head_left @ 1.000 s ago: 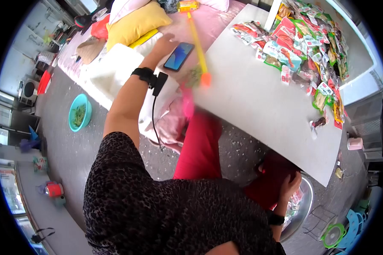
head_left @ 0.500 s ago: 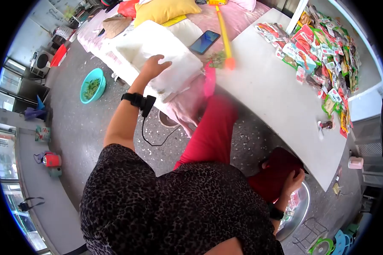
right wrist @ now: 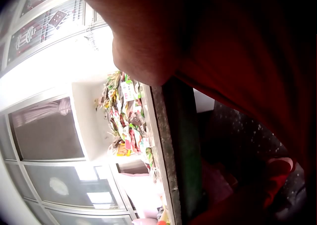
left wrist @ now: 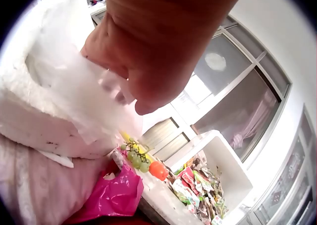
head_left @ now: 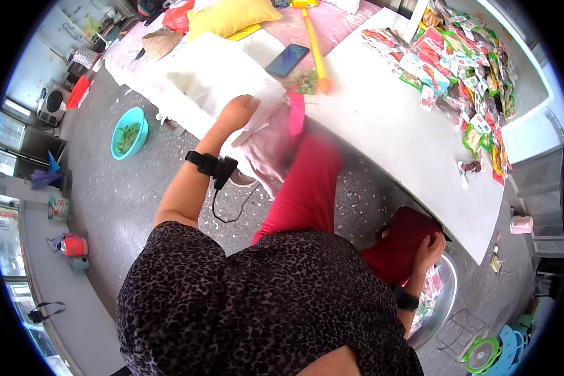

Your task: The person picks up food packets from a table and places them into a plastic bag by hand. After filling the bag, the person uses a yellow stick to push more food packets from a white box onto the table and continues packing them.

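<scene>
My left hand is at the near side of a white foam box with a white plastic sheet lying over it. Its fingers curl in at the sheet and pinch it; the fingertips look blurred in the left wrist view. Close by, a pink plastic bag hangs at the table corner, and a small bunch of green grapes lies beside it. My right hand rests on the knee of the red trousers, fingers loosely bent and holding nothing.
Many snack packets spill from a white bin onto the white table. A phone and a yellow rod with an orange end lie beyond the box. A metal basin with packets stands below my right hand; a teal basin holds greens.
My left hand has drawn back from beside the phone to the foam box, its fingers spread half a second ago and curled now. The right hand has stayed on the knee.
</scene>
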The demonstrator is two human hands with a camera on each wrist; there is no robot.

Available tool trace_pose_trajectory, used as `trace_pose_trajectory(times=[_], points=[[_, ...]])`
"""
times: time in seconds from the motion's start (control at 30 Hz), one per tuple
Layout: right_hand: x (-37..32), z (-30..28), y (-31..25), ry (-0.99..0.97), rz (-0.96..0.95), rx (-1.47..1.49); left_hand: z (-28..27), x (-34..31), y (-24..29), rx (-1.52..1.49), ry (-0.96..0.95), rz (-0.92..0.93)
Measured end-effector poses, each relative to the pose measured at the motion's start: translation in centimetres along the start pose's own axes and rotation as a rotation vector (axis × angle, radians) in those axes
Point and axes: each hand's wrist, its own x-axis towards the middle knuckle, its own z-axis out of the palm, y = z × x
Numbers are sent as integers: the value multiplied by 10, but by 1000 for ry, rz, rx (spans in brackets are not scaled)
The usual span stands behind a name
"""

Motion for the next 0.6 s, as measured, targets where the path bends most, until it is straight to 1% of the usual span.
trace_pose_trajectory(times=[0.1,0.13,0.17,0.23,0.27,0.37,0.4,0.5,0.57,0.6], points=[[1,0,-3,-12,9,21,-3,4,-8,-65,52,-14],[1,0,-4,-15,11,29,-6,4,-9,-51,151,8],[2,-1,-5,-17,12,36,-10,8,-12,-65,203,12],[2,1,-4,-14,14,61,-25,6,1,-108,308,25],[2,1,-4,-11,15,73,-31,6,7,-183,318,35],[1,3,-3,14,47,164,-43,5,38,-766,186,38],[2,1,-5,18,60,190,-49,0,54,-928,75,80],[8,-7,-11,21,106,252,-49,-5,99,-1221,-179,120],[18,-9,-22,60,211,497,-42,-9,134,-1336,-355,153],[24,-12,-30,37,216,539,-36,-14,155,-1399,-429,153]])
